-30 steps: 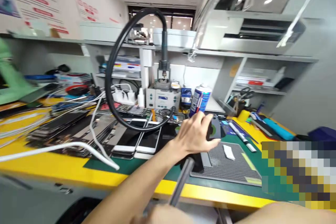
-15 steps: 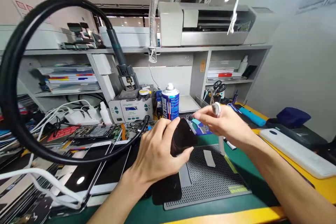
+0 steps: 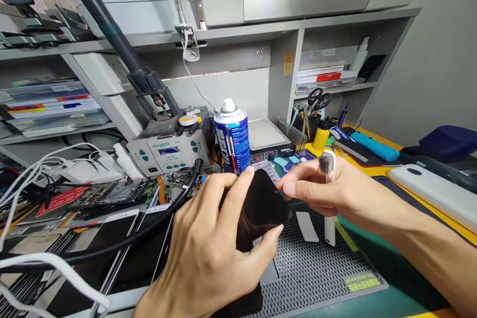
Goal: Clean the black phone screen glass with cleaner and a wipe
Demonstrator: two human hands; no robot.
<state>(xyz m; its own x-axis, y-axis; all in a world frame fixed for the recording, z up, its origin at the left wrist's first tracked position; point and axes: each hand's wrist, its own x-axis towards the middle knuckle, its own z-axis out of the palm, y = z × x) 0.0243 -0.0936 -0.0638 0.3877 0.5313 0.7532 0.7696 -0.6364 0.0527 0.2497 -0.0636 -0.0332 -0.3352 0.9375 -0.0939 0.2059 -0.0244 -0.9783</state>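
My left hand (image 3: 219, 243) is closed around a glossy black phone (image 3: 264, 201), fingers on its far side and thumb along the near edge. The phone is tilted above a grey perforated mat (image 3: 309, 278). Just right of its upper corner, my right hand (image 3: 331, 191) has thumb and forefinger pinched together; whether anything thin sits between the tips I cannot make out. A white-handled brush (image 3: 329, 231) is held in that same hand, dark bristles up and handle end down near the mat. On the mat lies a white strip (image 3: 307, 227). Another dark flat piece is partly hidden under my left hand.
A blue spray can (image 3: 233, 141) stands behind the phone, beside a grey control unit (image 3: 171, 151) with a black hose. Stacked phone screens (image 3: 122, 248) and white cables fill the left. To the right are a yellow bottle (image 3: 322, 134) and a white phone-shaped slab (image 3: 428, 203).
The view has come closer and tilted down. My right hand has turned, showing the brush bristles and handle more plainly. My left hand still grips the phone.
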